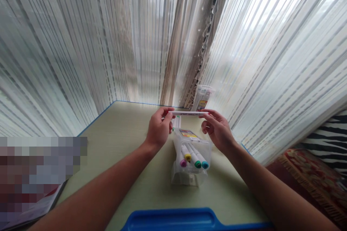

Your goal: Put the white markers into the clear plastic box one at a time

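A white marker pen [189, 113] is held level above the table, one end in each hand. My left hand [159, 126] pinches its left end between thumb and fingers. At the other end, my right hand [218, 128] grips it the same way, with a bit of red showing at the tip. Below them lies a clear plastic case [177, 151] with several markers inside, their purple, yellow, green and blue ends [197, 164] facing me. Just beyond the case, white markers with green ends [178, 121] lie on the table, partly hidden by my left hand.
A second clear case [203, 97] stands upright at the table's back edge, against striped sheer curtains [146, 43]. The pale table [121, 130] has a blue rim and a blue tray [173, 220] at the front. Patterned cloth [306, 173] lies at right; a blurred-out item [35, 180] is at left.
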`<state>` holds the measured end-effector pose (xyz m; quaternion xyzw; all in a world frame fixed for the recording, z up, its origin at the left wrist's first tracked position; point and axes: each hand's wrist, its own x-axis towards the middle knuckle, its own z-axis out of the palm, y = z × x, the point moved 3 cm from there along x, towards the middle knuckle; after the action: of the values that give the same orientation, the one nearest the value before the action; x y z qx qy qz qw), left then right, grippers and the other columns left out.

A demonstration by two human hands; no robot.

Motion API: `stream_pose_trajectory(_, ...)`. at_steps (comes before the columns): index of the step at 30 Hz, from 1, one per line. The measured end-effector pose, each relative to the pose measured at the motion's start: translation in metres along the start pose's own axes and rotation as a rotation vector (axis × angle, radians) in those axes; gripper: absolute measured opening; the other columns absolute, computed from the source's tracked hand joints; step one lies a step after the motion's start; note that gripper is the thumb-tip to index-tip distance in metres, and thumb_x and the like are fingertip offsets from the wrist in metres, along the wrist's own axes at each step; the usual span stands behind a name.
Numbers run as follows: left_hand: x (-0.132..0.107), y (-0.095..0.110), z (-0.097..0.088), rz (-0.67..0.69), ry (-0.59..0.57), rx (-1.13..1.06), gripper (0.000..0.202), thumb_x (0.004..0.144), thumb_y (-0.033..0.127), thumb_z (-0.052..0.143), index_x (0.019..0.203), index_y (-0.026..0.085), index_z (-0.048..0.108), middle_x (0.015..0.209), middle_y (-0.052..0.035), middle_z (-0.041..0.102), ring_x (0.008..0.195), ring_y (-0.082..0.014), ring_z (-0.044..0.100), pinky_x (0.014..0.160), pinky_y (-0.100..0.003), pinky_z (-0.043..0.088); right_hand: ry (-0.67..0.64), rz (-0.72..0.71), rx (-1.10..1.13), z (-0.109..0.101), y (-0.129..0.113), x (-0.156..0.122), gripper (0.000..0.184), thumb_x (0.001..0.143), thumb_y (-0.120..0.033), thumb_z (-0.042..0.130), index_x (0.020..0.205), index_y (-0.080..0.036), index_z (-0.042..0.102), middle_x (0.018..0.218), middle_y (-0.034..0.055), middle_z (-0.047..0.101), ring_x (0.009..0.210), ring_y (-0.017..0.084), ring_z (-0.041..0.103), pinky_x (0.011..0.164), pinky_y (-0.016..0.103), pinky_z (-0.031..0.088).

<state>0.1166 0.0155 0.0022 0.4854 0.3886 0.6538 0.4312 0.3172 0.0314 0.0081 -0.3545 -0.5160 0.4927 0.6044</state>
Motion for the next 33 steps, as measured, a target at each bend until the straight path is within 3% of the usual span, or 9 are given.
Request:
stream_pose_trajectory(9, 0.000, 0.000, 0.000, -0.073, -0.007, -0.042, 0.016, 0.085, 0.025, 0.055, 0.095, 0.014, 0.061, 0.074, -0.0001, 0.060, 0.044, -0.0057, 0.046, 0.039, -0.020, 0.037, 0.006, 0.000, 0.012, -0.001, 0.000, 0.001, 0.028, 0.071, -0.035, 0.078, 0.091, -0.019, 0.068, 0.075, 0.0002, 0.067, 0.043, 0.007, 0.051, 0.040, 0.023, 0.035)
stream_pose_trajectory(21, -0.016, 0.020, 0.008, 0.141, -0.125, -0.059, 0.026, 0.078, 0.028, 0.072, 0.099, 0.014, 0.066, 0.080, 0.0000, 0.059, 0.051, -0.0042, 0.048, 0.045, -0.018, 0.037, 0.001, 0.099, 0.015, -0.003, 0.009, 0.001, 0.028, 0.072, -0.031, 0.075, 0.095, -0.017, 0.066, 0.083, 0.0032, 0.070, 0.044, 0.008, 0.055, 0.040, 0.022, 0.039)
stream_pose_trajectory(28, -0.017, 0.022, 0.009, 0.142, -0.140, -0.022, 0.025, 0.078, 0.028, 0.073, 0.097, 0.014, 0.067, 0.079, -0.0004, 0.060, 0.051, -0.0044, 0.048, 0.045, -0.018, 0.036, -0.004, 0.097, 0.024, -0.003, 0.008, 0.002, 0.027, 0.072, -0.031, 0.075, 0.093, -0.017, 0.066, 0.082, 0.0031, 0.070, 0.043, 0.009, 0.055, 0.039, 0.023, 0.038)
stream_pose_trajectory(33, -0.008, 0.013, 0.003, 0.138, -0.075, 0.002, 0.024, 0.081, 0.030, 0.068, 0.099, 0.014, 0.066, 0.080, -0.0009, 0.060, 0.050, -0.0046, 0.047, 0.043, -0.019, 0.036, 0.024, 0.060, 0.027, -0.003, 0.004, 0.001, 0.027, 0.071, -0.030, 0.077, 0.091, -0.017, 0.067, 0.081, 0.0029, 0.070, 0.042, 0.008, 0.053, 0.039, 0.023, 0.038)
